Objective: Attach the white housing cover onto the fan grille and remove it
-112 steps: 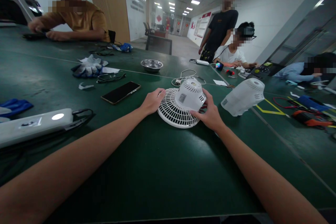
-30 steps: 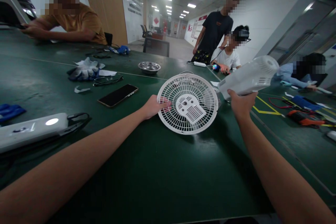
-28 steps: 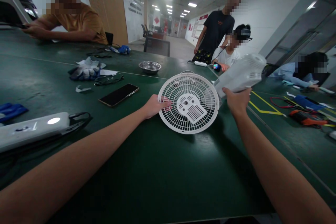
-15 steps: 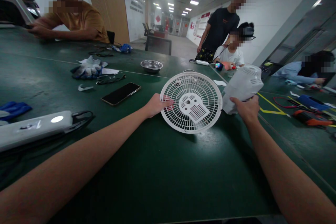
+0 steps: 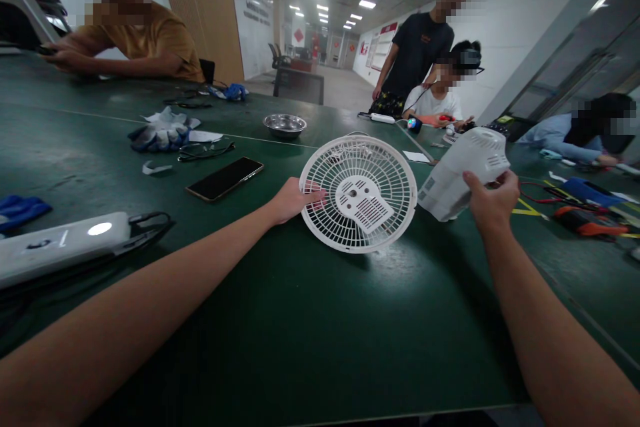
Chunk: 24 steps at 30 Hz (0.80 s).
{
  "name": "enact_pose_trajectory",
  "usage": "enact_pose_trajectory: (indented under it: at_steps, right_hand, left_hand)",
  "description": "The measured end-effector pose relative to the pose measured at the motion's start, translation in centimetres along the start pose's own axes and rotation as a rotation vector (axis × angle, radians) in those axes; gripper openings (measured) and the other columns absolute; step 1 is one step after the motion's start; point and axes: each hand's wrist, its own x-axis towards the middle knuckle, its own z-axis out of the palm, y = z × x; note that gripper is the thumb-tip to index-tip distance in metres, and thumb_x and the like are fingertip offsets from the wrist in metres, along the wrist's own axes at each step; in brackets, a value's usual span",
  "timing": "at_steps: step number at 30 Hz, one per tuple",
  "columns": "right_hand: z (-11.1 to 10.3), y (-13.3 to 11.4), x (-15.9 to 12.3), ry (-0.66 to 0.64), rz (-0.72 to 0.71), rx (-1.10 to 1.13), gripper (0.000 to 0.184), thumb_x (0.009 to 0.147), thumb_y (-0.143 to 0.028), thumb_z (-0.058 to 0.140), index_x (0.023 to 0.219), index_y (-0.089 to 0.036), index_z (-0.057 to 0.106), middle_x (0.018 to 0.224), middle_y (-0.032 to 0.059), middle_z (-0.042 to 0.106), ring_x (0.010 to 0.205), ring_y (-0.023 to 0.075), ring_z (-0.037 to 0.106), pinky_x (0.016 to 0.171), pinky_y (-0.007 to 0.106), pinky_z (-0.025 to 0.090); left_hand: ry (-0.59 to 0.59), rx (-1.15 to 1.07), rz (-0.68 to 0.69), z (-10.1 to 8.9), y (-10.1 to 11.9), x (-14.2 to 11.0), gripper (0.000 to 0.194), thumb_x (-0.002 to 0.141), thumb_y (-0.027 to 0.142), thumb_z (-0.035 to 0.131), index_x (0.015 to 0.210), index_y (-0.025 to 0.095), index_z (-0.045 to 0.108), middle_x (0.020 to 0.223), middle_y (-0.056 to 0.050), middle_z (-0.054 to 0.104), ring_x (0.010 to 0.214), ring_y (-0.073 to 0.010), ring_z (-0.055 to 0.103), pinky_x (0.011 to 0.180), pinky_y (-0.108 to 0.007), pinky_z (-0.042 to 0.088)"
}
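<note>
A round white fan grille (image 5: 365, 203) with a slotted centre plate stands tilted over the green table (image 5: 300, 333). On its left rim my left hand (image 5: 295, 201) is closed, fingers reaching behind and through the bars. To the right, my right hand (image 5: 493, 199) grips a white plastic fan housing (image 5: 463, 170) with vent slots at its upper end. The housing leans, its lower end close to the grille's right rim. Whether the housing's lower edge touches the table I cannot tell.
Left of the grille lie a phone (image 5: 225, 179), work gloves (image 5: 163, 132) and a white device with a lit spot (image 5: 65, 243). A metal bowl (image 5: 285, 125) sits behind. At right are an orange-and-black tool (image 5: 590, 221) and a blue case (image 5: 593, 192). Several people are around the table.
My right hand has shifted right and up along the housing, which now leans more to the right. The grille and my left hand stay nearly the same.
</note>
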Motion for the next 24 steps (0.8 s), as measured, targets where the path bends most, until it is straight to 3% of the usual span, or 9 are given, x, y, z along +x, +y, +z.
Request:
enact_pose_trajectory:
  at_steps: [5,12,16,18,21,24]
  right_hand:
    - [-0.4,-0.8,-0.4,0.015,-0.010,0.187,0.072,0.079,-0.036,0.079,0.141,-0.015,0.049,0.141,0.0213,0.064,0.115,0.0281,0.069,0.094,0.038,0.054]
    - [-1.7,-3.2,-1.6,0.094,-0.109,0.071,0.073,0.079,-0.038,0.082,0.140,-0.020,0.046,0.142,0.0192,0.061,0.128,0.0325,0.061,0.110,0.044,0.046]
    - [-1.8,-4.7,-2.9,0.115,-0.168,0.147,0.073,0.078,-0.043,0.078,0.140,-0.020,0.046,0.140,0.0179,0.062,0.124,0.0325,0.063,0.099,0.045,0.052]
    - [-1.2,-5.6,-4.0,0.027,-0.162,0.219,0.071,0.078,-0.048,0.075,0.138,-0.022,0.047,0.137,0.0157,0.065,0.116,0.0316,0.067,0.091,0.045,0.055]
    - [0.2,-7.1,-6.2,-0.218,-0.111,0.299,0.069,0.078,-0.054,0.075,0.132,-0.018,0.054,0.125,0.0156,0.071,0.103,0.0303,0.070,0.088,0.046,0.057]
    - [1.5,-8.0,-8.4,-0.485,-0.039,0.199,0.070,0.075,-0.058,0.078,0.127,-0.015,0.061,0.115,0.0151,0.075,0.095,0.0294,0.071,0.089,0.048,0.057]
  left_hand:
    - [-0.007,0.040,0.013,-0.1,-0.2,0.1,0.015,0.086,0.029,0.082,0.092,0.016,0.078,0.089,-0.008,0.080,0.081,-0.0212,0.075,0.085,-0.040,0.062]
    - [0.000,-0.007,0.001,0.0,0.0,-0.1,0.014,0.086,0.024,0.081,0.095,0.015,0.077,0.091,-0.008,0.080,0.084,-0.0216,0.076,0.087,-0.042,0.062]
    - [0.014,-0.004,-0.013,0.1,0.2,0.0,0.010,0.086,0.023,0.081,0.091,0.015,0.077,0.088,-0.008,0.079,0.081,-0.0208,0.075,0.087,-0.042,0.062]
    - [0.017,0.004,-0.017,0.2,0.3,0.0,0.008,0.086,0.022,0.080,0.090,0.015,0.077,0.087,-0.008,0.079,0.080,-0.0202,0.075,0.086,-0.041,0.061]
    - [0.016,0.035,-0.008,0.2,0.3,-0.1,0.008,0.087,0.023,0.080,0.090,0.016,0.077,0.088,-0.008,0.079,0.081,-0.0203,0.075,0.085,-0.041,0.061]
    - [-0.009,0.069,0.026,0.1,0.1,-0.1,0.015,0.089,0.030,0.080,0.091,0.016,0.077,0.087,-0.008,0.079,0.081,-0.0213,0.075,0.087,-0.043,0.061]
